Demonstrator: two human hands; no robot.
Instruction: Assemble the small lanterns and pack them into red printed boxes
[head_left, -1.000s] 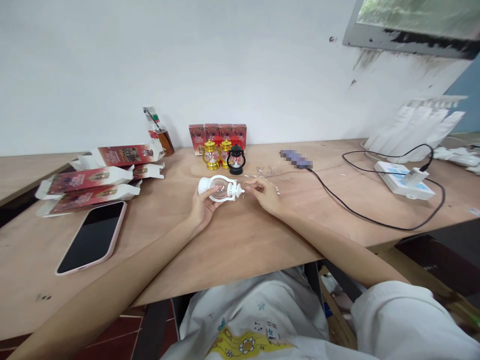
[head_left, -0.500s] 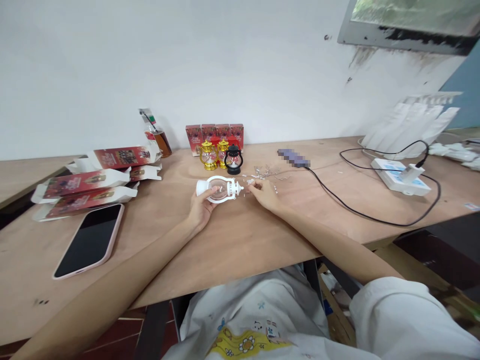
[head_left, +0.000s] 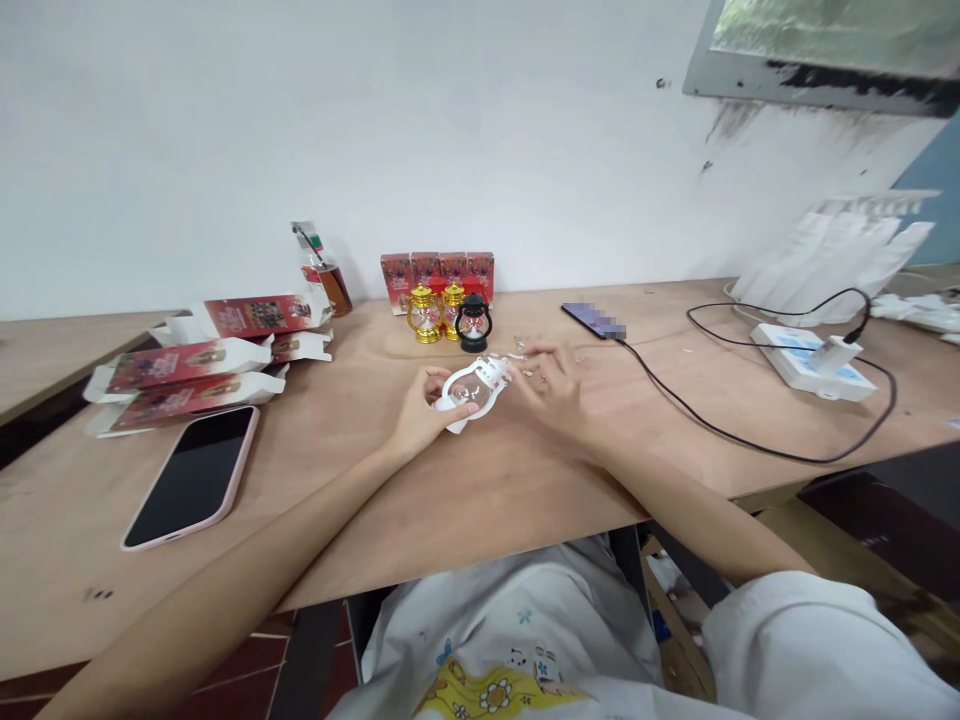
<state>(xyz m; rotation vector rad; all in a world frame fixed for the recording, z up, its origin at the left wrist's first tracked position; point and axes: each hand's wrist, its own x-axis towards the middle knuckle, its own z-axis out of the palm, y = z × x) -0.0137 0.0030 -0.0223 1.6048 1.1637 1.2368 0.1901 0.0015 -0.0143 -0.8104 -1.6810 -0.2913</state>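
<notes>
White lantern (head_left: pixel 475 390) is in the left hand (head_left: pixel 424 413), just above the table (head_left: pixel 480 500), near the middle. Tilted: base down toward near left, cap up toward far right. Left hand is closed round the base end, thumb along the near side of the clear globe, other fingers on the far side.

Right hand (head_left: pixel 555 392) is at the cap end, palm down. Fingers parted and bent, thumb side nearest the cap. Blurred there; can't tell if it touches the cap or has a small part between the fingertips.

Small bits (head_left: pixel 520 345) lie on the table just beyond the right hand, partly hidden by it. Too small to identify.

Far side, middle: black lantern (head_left: pixel 474 326) upright, gold lanterns (head_left: pixel 425 318) upright just left of it, two of them. Red lanterns (head_left: pixel 475 288) behind those, mostly hidden. Four red boxes (head_left: pixel 396 280) stand in a row at the back by the wall (head_left: pixel 480 150).

Left: open cartons (head_left: pixel 184 366), red and white, lying in a loose pile. Pink-edged phone (head_left: pixel 193 478) flat, near side of the pile. Bottle (head_left: pixel 335 290) with brown liquid, tilted, far side of the pile.

Right: second phone (head_left: pixel 592 321) flat, black cable (head_left: pixel 701 422) from its near right end looping to the white plug (head_left: pixel 831 354) on the power strip (head_left: pixel 799 360). White plastic pieces (head_left: pixel 817 255) stacked behind the strip.
</notes>
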